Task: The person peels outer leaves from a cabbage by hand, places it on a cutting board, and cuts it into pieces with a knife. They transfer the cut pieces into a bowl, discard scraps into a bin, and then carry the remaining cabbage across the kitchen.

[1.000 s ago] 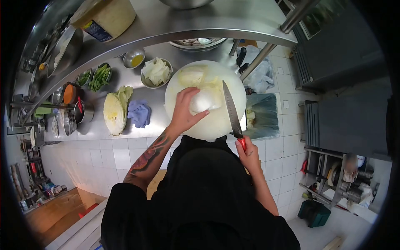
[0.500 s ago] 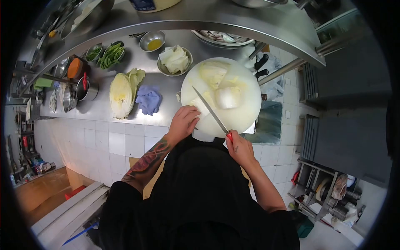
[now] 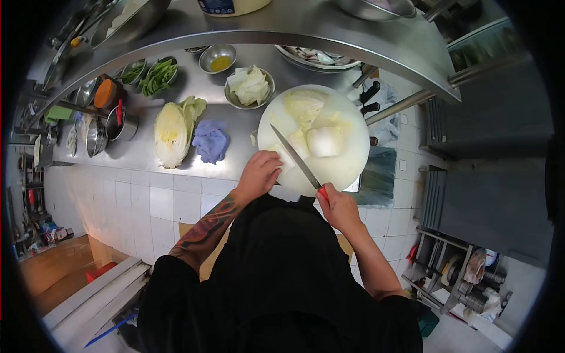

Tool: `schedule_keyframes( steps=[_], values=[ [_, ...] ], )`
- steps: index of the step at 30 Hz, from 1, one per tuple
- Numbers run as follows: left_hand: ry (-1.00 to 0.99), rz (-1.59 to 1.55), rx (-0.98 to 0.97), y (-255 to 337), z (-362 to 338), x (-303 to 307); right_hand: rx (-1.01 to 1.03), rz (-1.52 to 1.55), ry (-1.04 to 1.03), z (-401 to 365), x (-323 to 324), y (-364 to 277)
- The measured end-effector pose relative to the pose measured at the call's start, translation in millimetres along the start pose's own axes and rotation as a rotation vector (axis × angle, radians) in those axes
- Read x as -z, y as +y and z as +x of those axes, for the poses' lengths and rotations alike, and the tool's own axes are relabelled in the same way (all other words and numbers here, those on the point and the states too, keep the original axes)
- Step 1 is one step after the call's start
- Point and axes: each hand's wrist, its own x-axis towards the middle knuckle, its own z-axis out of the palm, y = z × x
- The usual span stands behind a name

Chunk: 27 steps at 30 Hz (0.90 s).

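Observation:
My right hand (image 3: 339,208) is closed round the red handle of a knife (image 3: 297,157), whose blade lies diagonally over the round white cutting board (image 3: 349,170), tip to the upper left. At the board's lower left edge, my left hand (image 3: 259,175) rests with bent fingers on a pale cabbage piece (image 3: 286,159), beside the blade. Farther back on the board are a yellowish cabbage piece (image 3: 305,106) and a white cabbage chunk (image 3: 325,142). Cut leaves (image 3: 250,86) fill a metal bowl behind the board.
A halved cabbage (image 3: 172,136) and a blue cloth (image 3: 210,141) lie left on the steel counter. Behind them stand bowls of green vegetables (image 3: 159,77) and yellow liquid (image 3: 220,62). A steel shelf (image 3: 306,29) crosses above the back; black-handled knives (image 3: 370,92) are at right.
The view has shifted slightly. Both hands and the knife keep nearly the same places on the board, with no clear movement of the cabbage pieces.

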Motion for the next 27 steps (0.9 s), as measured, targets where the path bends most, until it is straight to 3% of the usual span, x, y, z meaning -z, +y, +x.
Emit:
schedule_keyframes(
  steps=[2,4,5,6,8,9,11,12,15,17,19,21,24,27],
  values=[
    [-0.041,-0.007,0.017,-2,7,6,0.049,0.101,0.054,-7,5,8],
    [-0.205,-0.003,-0.093,4,39,28,0.022,0.365,0.191,-20,12,15],
    [-0.333,0.022,-0.100,4,53,33,-0.027,0.396,0.218,-26,13,20],
    [-0.332,0.023,-0.097,1,65,29,-0.025,0.397,0.216,-31,12,27],
    [-0.473,0.181,-0.293,-4,86,23,-0.199,0.509,0.219,-40,9,38],
    [-0.470,0.183,-0.298,-7,95,23,-0.220,0.496,0.227,-43,10,40],
    [-0.712,0.207,-0.248,-12,111,24,-0.208,0.485,0.247,-51,10,45],
    [-0.715,0.213,-0.255,-17,110,22,-0.200,0.478,0.259,-56,8,47],
    [-0.678,0.285,-0.209,-59,94,8,-0.182,0.491,0.301,-67,3,51],
    [-0.348,0.160,-0.241,-95,88,10,-0.219,0.500,0.333,-75,-4,54],
    [-0.002,0.372,-0.012,-132,101,16,-0.269,0.506,0.358,-83,-7,54],
    [0.203,0.319,0.153,-148,133,42,-0.387,0.586,0.336,-90,-3,51],
    [0.156,0.587,0.160,-124,163,59,-0.385,0.586,0.361,-91,-19,68],
    [-0.022,0.326,-0.056,-66,164,26,-0.389,0.509,0.342,-87,-22,77]
  ],
)
